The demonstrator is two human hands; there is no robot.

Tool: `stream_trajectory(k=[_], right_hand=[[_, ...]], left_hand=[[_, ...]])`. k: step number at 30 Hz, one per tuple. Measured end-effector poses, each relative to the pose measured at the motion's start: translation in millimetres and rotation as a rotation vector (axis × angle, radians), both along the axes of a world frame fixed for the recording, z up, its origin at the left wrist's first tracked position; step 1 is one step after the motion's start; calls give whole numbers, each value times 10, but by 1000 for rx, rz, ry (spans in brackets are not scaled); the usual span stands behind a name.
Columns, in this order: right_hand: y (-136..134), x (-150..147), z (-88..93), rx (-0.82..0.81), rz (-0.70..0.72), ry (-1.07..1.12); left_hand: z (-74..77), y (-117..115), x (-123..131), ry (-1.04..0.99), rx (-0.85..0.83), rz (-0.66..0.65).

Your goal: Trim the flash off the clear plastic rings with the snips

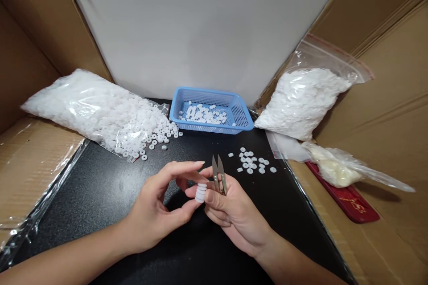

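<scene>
A short stack of white plastic rings [200, 192] stands upright between my two hands, above the black table. My left hand [165, 202] curves around it, with the thumb at its lower end and a fingertip at its top; the index finger is raised. My right hand [232, 213] pinches the side of the stack between thumb and fingers. The same hand holds a pair of thread snips [219, 177], their two blades pointing away from me and slightly apart. Part of the snips is hidden by the fingers.
A blue perforated basket [245, 125] with loose rings stands at the back. Rings spill from a clear bag [90, 107] at left. Loose rings [250, 160] lie right of centre. At right are a bag of white pieces [301, 102], a small bag [337, 171] and a red case [359, 207].
</scene>
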State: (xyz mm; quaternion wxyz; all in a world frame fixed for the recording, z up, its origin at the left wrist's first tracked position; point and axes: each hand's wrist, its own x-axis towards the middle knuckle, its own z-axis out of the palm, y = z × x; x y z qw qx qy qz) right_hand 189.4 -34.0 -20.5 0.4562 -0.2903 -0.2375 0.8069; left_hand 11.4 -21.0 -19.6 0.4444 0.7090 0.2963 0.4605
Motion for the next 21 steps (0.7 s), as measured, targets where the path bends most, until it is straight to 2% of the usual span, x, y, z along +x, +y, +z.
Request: stream_trajectory(k=[5, 14, 21], right_hand=[[-10, -13, 6, -49, -9, -29], [-13, 30, -33, 15, -29, -13], [-1, 14, -12, -12, -60, -36]], left_hand=[[-13, 2, 11, -3, 46, -19], [2, -31, 30, -109, -140, -42], [11, -32, 50, -57, -59, -27]])
